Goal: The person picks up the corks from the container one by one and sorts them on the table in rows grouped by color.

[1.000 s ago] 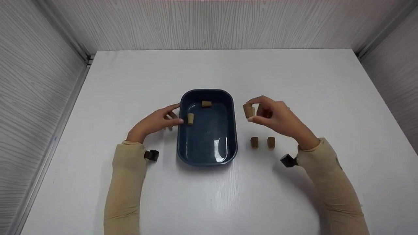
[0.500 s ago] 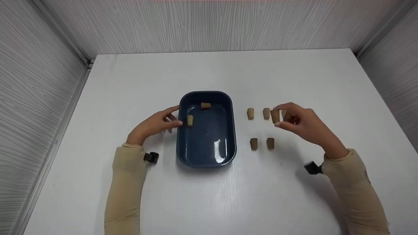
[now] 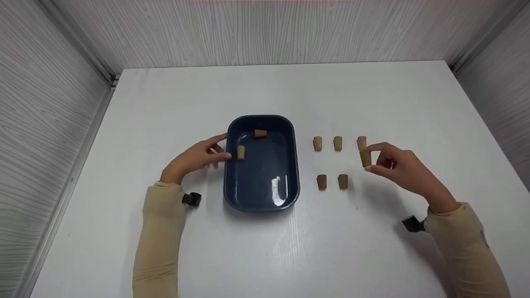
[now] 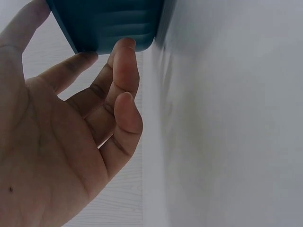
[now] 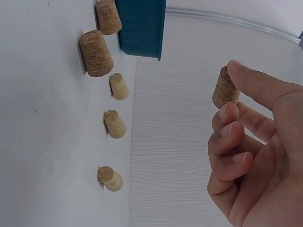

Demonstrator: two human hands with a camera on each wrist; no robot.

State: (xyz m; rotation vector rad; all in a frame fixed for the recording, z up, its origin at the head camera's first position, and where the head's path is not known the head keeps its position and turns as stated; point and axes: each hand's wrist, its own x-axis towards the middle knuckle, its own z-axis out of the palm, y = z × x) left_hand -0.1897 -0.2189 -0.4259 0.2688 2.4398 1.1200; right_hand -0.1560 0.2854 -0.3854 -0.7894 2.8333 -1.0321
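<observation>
My right hand pinches a dark brown cork stopper between thumb and fingertips, up off the white table. In the head view this cork overlaps the near end of a paler cork. Two more pale corks, one near the tray and one beside it, complete that row. Closer to me stand two darker corks. My left hand touches the left rim of a blue tray with thumb and forefinger, its other fingers loose. In the tray are two corks.
The white table meets a grey wood-grain panel at the back, with similar panels on both sides. A small black camera sits at the left wrist, another at the right one.
My right hand has moved right and slightly toward me with the dark cork, uncovering the pale corks on the table. The left hand stays at the tray's rim.
</observation>
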